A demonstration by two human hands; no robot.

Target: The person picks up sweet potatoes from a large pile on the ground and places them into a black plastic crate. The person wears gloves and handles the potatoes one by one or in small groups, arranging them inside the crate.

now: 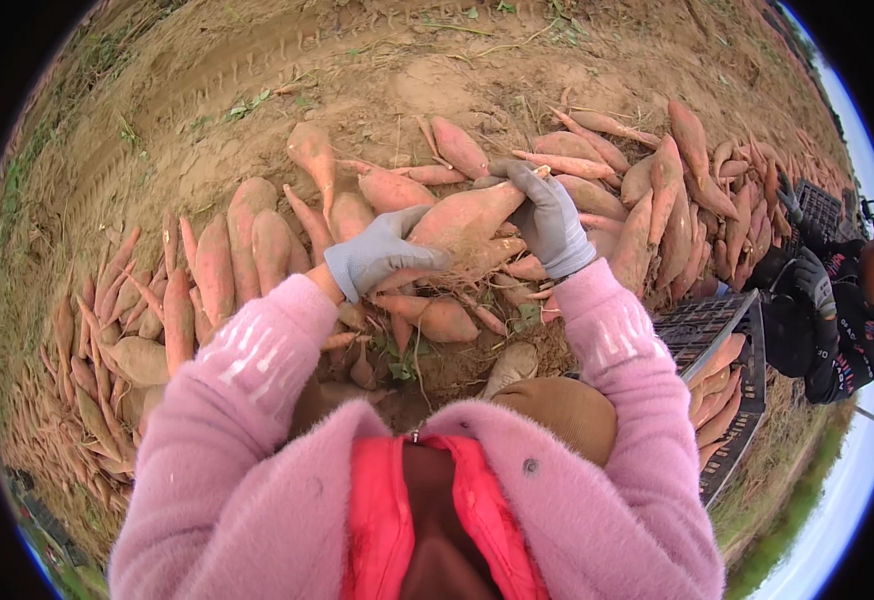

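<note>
Between my gloved hands is a large sweet potato [467, 215], held above a row of others. My left hand [388, 253] grips its thick lower left end, the thumb along the near side. Around the narrow, pale tip at the upper right my right hand [545, 217] is closed. Fine roots [452, 279] hang just below it. Directly beneath, more sweet potatoes [440, 319] lie on the soil, partly hidden by my hands and the held one.
A black plastic crate [737, 427] with sweet potatoes stands at my right. Beyond it is another person [831, 307] in dark clothes and gloves, near a second crate [816, 206]. The row of sweet potatoes [178, 315] curves away on both sides. Bare soil [377, 82] lies past it.
</note>
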